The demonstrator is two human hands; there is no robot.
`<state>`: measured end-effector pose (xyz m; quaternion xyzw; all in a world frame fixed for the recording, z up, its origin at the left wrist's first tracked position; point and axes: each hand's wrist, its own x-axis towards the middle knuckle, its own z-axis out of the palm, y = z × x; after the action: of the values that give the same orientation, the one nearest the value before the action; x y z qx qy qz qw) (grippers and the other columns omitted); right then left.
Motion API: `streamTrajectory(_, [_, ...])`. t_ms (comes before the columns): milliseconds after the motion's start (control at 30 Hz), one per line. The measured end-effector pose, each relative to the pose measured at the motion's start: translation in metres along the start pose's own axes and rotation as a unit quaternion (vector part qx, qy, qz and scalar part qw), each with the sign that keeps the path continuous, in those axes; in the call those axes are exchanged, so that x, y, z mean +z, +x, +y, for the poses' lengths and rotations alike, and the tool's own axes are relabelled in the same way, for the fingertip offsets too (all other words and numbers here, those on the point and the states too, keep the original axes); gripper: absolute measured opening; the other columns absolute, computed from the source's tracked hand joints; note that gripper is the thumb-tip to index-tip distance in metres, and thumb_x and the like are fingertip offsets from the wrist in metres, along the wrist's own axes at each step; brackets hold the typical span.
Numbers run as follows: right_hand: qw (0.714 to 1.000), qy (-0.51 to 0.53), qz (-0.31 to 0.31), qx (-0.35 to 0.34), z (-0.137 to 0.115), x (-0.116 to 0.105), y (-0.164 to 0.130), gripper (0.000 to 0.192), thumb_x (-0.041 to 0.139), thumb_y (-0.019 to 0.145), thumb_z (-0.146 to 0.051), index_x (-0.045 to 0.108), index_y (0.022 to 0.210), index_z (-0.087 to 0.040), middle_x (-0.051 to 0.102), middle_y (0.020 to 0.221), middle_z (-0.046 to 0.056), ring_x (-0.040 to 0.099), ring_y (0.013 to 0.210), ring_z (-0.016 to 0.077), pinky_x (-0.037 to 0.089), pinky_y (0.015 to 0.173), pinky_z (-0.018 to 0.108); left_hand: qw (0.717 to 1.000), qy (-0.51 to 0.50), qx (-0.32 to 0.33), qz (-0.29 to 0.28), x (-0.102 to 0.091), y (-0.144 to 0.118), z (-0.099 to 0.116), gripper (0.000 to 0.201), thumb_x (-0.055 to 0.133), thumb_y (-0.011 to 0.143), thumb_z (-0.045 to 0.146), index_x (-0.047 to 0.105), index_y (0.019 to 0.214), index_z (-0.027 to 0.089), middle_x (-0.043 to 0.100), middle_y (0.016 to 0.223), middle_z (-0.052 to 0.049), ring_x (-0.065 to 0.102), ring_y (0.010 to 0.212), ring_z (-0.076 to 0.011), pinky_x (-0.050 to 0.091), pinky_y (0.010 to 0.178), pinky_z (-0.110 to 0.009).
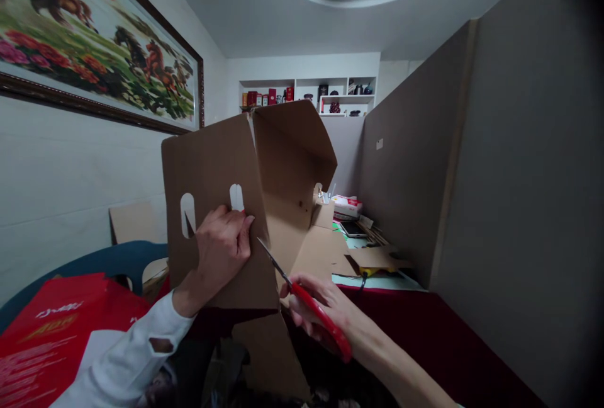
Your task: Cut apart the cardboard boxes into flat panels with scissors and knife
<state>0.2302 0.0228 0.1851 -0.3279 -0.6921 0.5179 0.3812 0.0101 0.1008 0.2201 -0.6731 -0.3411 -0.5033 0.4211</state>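
Note:
A large brown cardboard box (212,156) is propped up in front of me, its open side turned to the right. Two oval slots pierce the flap facing me. My left hand (221,235) is closed against this flap, just below the right-hand slot, its fingertips hidden. A small red bit shows by its knuckles; I cannot tell what it is. My right hand (314,307) grips scissors (318,313) by their red handles. Their pointed tip lies close to the flap's right edge, the blades looking nearly together. Below hangs another cardboard flap (268,354).
Red bags (66,326) lie at lower left by a blue chair (123,263). On the right, cardboard scraps (375,258), a dark flat device (352,230) and a white-and-red pack (346,205) rest on the table. A grey partition (415,156) borders the right side.

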Motion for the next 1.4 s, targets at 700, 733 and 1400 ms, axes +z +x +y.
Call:
streamTrajectory(700, [0.972,0.232,-0.029,-0.035,0.044,0.024,0.035,0.055,0.066,0.083,-0.073,0.053,0.092,-0.02,0.047,0.048,-0.01,0.033,0.034,0.0047,0.031,0.033,0.015,0.997,0.025,-0.067,0.013,0.005,-0.009,-0.007,0.039,0.045,0.102,0.02,0.047,0.063,0.022,0.054,0.059,-0.001,0.05,0.064,-0.0202,0.038,0.065,-0.033])
streamTrajectory(733, [0.973,0.226,-0.024,-0.032,0.045,0.024,0.036,0.056,0.067,0.081,-0.074,0.052,0.091,-0.02,0.046,0.047,-0.01,0.033,0.034,0.0048,0.031,0.033,0.015,0.997,0.026,-0.069,0.014,0.005,-0.01,-0.007,0.039,0.045,0.102,0.02,0.047,0.063,0.022,0.055,0.059,-0.001,0.05,0.064,-0.02,0.038,0.065,-0.033])
streamTrajectory(1400, [0.989,0.141,0.016,-0.037,0.014,0.034,0.017,0.043,0.069,0.082,-0.06,0.056,0.08,-0.018,0.039,0.042,-0.013,0.024,0.031,0.0017,0.025,0.029,0.013,0.992,-0.075,-0.097,0.009,-0.005,-0.01,-0.007,0.041,0.045,0.099,0.025,0.034,0.06,0.025,0.04,0.054,-0.001,0.042,0.061,-0.0217,0.028,0.06,-0.036])
